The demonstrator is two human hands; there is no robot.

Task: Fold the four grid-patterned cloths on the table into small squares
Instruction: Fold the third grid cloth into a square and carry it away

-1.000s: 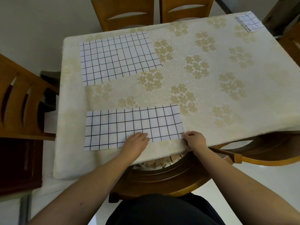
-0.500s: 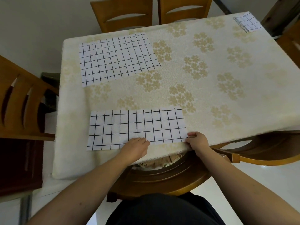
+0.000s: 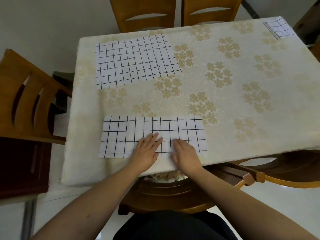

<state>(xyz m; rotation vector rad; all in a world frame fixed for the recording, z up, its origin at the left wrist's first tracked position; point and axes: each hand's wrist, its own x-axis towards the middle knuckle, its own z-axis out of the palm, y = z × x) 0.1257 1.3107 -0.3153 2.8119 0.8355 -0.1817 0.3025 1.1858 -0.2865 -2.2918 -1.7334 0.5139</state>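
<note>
- Left hand (image 3: 147, 149) and right hand (image 3: 186, 154), fingers flat and straight, press the long cloth (image 3: 131, 134) at the table (image 3: 225, 135) near edge.
- Risk: cloth likely slides off the edge or creases crooked if the palms push unevenly.

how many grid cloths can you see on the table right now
3: near cloth under both hands; far-left cloth lying flat; folded cloth at the far-right corner. A fourth isn't visible.

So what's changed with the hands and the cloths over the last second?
Both hands have moved from the near cloth's front edge onto its middle. The right hand let go of the right corner it was pinching and slid left; it now lies flat beside the left hand, which has flattened too. The far cloth and the folded cloth at the far right corner are unchanged.
</note>
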